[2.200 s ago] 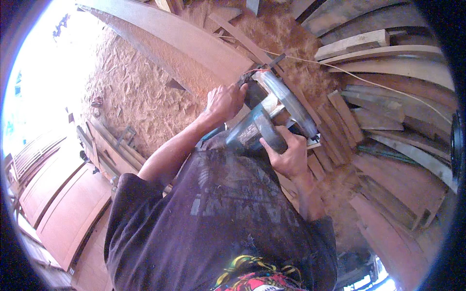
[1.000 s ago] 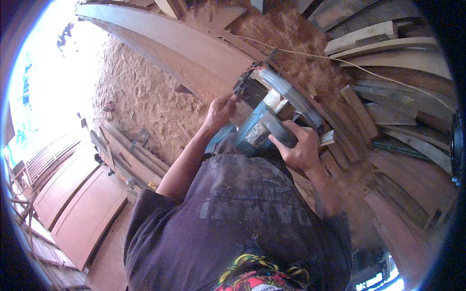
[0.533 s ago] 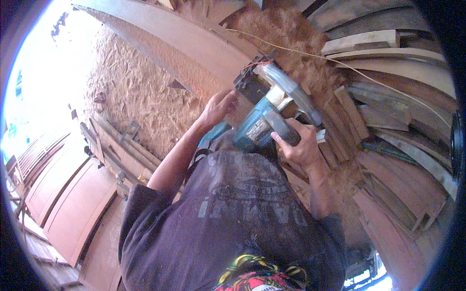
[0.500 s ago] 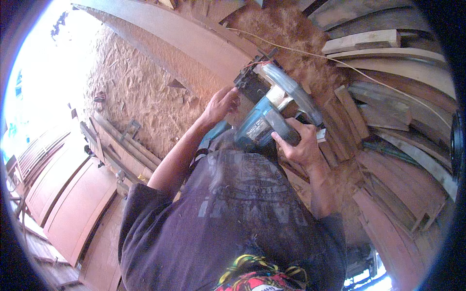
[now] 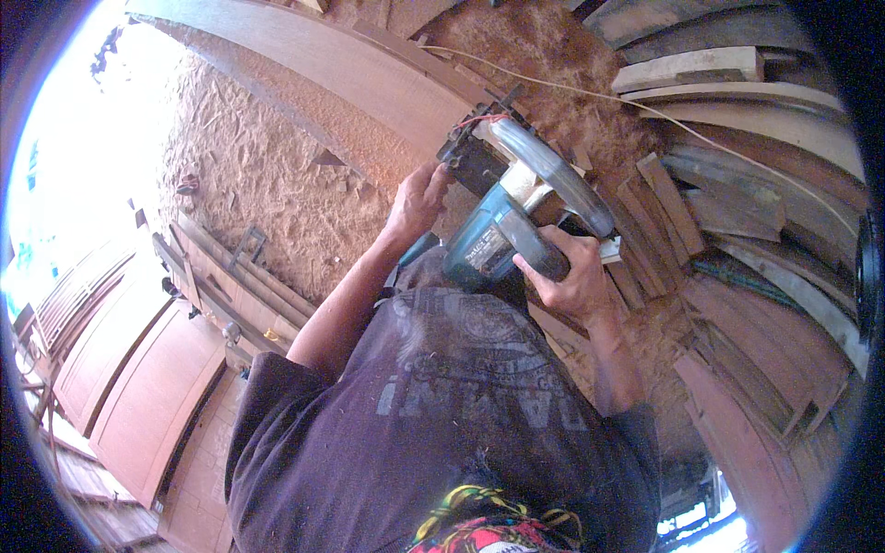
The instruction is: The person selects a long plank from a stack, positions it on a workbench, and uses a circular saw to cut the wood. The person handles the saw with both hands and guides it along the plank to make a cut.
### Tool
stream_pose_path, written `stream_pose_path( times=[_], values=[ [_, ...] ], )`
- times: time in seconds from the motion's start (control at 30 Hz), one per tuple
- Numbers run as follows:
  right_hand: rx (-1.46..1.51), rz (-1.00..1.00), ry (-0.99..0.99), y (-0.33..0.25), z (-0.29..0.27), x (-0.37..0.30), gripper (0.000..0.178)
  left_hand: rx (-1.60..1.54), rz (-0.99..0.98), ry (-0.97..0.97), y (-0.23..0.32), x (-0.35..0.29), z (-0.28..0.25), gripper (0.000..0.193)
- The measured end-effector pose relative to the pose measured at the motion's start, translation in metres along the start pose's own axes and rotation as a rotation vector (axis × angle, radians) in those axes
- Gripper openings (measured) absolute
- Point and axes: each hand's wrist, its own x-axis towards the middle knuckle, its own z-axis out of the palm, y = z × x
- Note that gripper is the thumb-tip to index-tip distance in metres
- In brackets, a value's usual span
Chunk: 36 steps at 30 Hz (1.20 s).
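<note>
My right hand [image 5: 576,276] is closed around the rear handle of a teal circular saw [image 5: 484,241] with a grey blade guard [image 5: 544,166]. The saw is tilted close to my body, at the near end of a long reddish wooden plank [image 5: 369,88]. My left hand [image 5: 417,205] is bent at the saw's dark base [image 5: 475,161], with its fingertips against the front corner. Whatever lies between those fingers is hidden.
Wood shavings [image 5: 267,157] cover the ground left of the plank. A pale cord [image 5: 664,120] runs across to the right. Stacked boards [image 5: 728,175] curve along the right side. Flat wooden panels [image 5: 152,396] stand at lower left, near a wooden frame with clamps [image 5: 235,276].
My left hand has shifted slightly up, and its fingers are now closer to the saw's base corner. My right hand keeps its hold; the saw has barely moved.
</note>
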Motion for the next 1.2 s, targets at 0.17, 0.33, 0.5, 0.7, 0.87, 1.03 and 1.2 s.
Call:
stream_pose_path(
  times=[0.17,0.33,0.5,0.7,0.87,1.03,1.2],
  values=[
    [0.017,0.062,-0.028,-0.002,-0.001,-0.001,0.023,-0.044,0.029,0.007,-0.001,-0.002,0.002,0.047],
    [-0.040,0.040,-0.011,-0.001,-0.001,0.000,0.023,-0.013,0.008,0.018,0.006,-0.003,0.001,0.045],
    [-0.026,0.063,-0.003,0.003,0.002,-0.002,0.021,-0.018,0.019,0.035,0.009,-0.007,0.002,0.045],
    [-0.008,0.054,-0.022,0.004,0.002,-0.001,0.021,-0.060,0.017,0.005,-0.012,-0.004,-0.003,0.044],
    [0.017,0.040,-0.022,0.001,0.002,0.002,0.019,-0.170,0.067,-0.008,-0.017,-0.004,-0.001,0.038],
    [0.010,0.062,-0.059,-0.001,0.000,0.003,0.019,-0.111,0.053,-0.014,-0.018,-0.003,-0.004,0.035],
    [-0.005,0.096,-0.088,-0.001,-0.001,0.003,0.020,-0.081,0.074,0.014,-0.004,-0.007,-0.002,0.036]
  ],
)
